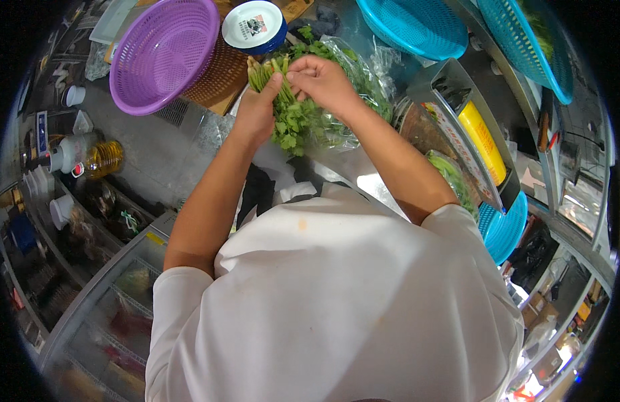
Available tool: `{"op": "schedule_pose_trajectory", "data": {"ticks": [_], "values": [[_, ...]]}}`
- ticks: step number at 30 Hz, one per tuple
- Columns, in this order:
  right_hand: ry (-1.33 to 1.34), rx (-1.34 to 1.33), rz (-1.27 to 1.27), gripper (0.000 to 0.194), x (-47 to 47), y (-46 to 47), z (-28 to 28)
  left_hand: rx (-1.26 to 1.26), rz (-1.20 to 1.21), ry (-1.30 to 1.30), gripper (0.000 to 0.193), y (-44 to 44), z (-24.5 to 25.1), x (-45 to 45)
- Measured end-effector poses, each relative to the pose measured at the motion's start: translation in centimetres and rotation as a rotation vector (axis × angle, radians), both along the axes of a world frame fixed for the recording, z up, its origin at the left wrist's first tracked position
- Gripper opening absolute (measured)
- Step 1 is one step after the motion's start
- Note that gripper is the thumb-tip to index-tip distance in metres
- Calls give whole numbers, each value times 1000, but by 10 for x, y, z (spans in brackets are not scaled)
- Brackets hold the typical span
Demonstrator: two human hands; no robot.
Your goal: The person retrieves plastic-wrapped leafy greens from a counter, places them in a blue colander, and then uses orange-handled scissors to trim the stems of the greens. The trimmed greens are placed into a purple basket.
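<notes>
My left hand [259,108] is wrapped around a bunch of leafy green herbs [296,125], its pale cut stem ends pointing away from me and the leaves hanging towards me. The thumb lies along the stems. From the other side my right hand [322,83] pinches at the same stems with thumb and bent fingers; what lies between the fingertips is partly hidden. Under and beyond my right wrist, a clear plastic bag [367,75] holds more leafy greens.
A purple plastic basket [164,55] stands at the far left, beside a stack of white-and-blue plates [252,25]. A blue basket [415,25] is at the far right. Nearer right stands a metal box holder [443,83] with a yellow packet [483,143]. An oil bottle [104,158] sits left.
</notes>
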State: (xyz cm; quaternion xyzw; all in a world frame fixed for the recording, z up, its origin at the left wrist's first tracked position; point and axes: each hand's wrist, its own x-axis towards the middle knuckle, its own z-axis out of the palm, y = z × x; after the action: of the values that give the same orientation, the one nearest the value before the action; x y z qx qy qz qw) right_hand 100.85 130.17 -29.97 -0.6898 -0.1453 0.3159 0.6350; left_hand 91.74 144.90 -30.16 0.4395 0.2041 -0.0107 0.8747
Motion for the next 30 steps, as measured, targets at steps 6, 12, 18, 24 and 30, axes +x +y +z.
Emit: {"op": "schedule_pose_trajectory", "data": {"ticks": [6,12,18,24,30], "values": [[-522,-104,-65,23,-1,9,3,173,21,-45,40,8,-7,-2],[-319,-72,-79,21,-6,15,-1,300,59,-188,38,11,-20,-7],[-288,-115,-90,20,-9,13,-4,341,104,-188,39,10,-18,-8],[-440,-123,-82,20,-13,13,0,262,130,-196,38,6,-17,-9],[-359,-95,-65,21,-18,17,-1,270,120,-134,42,8,-20,-9]]}}
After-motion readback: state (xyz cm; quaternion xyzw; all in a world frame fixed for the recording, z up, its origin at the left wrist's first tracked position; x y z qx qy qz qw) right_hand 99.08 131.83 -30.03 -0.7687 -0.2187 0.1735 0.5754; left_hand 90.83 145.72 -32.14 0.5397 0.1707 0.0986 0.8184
